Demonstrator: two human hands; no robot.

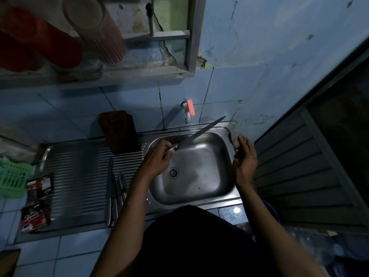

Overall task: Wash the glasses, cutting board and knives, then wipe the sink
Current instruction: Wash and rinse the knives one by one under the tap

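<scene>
Two hands work: left hand [157,156] grips the knife [199,133] over the sink [199,192] for washing; right hand [244,158] touches a sponge [235,139], fingers straight.

Both bare forearms reach forward from the bottom of the view toward the sink [223,193]. The left hand [157,158] sits over the sink's left rim, fingers curled round the handle of a long knife [201,132], wrist bent a bit, blade angled up and away over the basin toward the sink's far right corner. The right hand [244,162] is over at the sink's right rim, fingers pointing away from the person, fingertips [242,139] touching a pale roundish thing [235,137] at the far right corner. Can't tell if it's actually gripping it.
</scene>
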